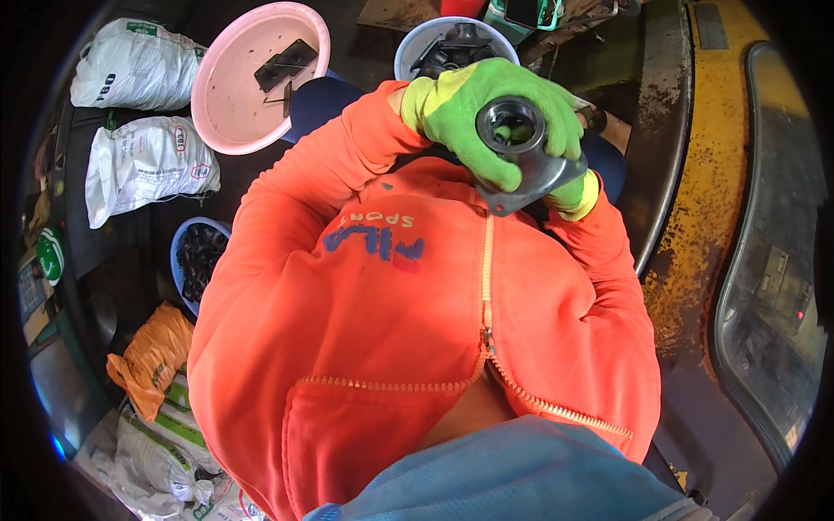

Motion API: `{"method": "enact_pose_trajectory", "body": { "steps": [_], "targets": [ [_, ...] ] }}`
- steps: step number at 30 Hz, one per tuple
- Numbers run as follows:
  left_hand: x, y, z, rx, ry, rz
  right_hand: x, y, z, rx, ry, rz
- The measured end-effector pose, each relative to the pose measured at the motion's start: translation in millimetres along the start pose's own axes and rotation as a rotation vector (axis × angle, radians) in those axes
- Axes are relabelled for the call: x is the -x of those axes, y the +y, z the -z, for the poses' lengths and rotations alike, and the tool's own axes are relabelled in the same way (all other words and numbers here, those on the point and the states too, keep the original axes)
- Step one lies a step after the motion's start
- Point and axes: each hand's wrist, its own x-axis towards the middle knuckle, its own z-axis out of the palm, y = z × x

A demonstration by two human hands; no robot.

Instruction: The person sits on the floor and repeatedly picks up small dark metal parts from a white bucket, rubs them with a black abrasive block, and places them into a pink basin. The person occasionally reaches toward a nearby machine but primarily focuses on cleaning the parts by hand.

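A black moulded part (pixel 534 165) with a round hollow neck and a flat, pointed flange is held up in front of my orange jacket. My left hand (pixel 473 100), in a green glove, curls over it, with the thumb below the round neck. From the right, my right hand (pixel 569 193) grips the flange side; much of this hand is hidden behind the part. Green glove shows through the neck's opening. Just beyond my hands stands a pale blue basin (pixel 404 54) holding similar black parts (pixel 459 42).
A pink basin (pixel 213 104) at the far left contains a black flat object (pixel 285 64). White sacks (pixel 143 65), a blue tub (pixel 180 282) of black parts and an orange bag (pixel 156 352) line the left. A rusty yellow machine (pixel 695 217) rises close on the right.
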Motion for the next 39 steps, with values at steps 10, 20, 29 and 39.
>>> {"method": "enact_pose_trajectory", "body": {
  "steps": [10, 20, 29, 39],
  "targets": [
    [-12, 8, 40, -0.583, 0.055, 0.307, -30, 5, 2, -0.094, 0.281, -0.232],
    [-1, -10, -22, -0.413, 0.578, 0.127, -18, 12, -24, -0.402, 0.545, -0.29],
    [-4, 13, -4, -0.221, 0.249, 0.151, -16, -11, 15, -0.101, 0.016, -0.128],
    [-3, -1, 6, -0.042, -0.114, -0.039, 3, 13, -11, -0.302, -0.065, -0.005]
  ]
}}
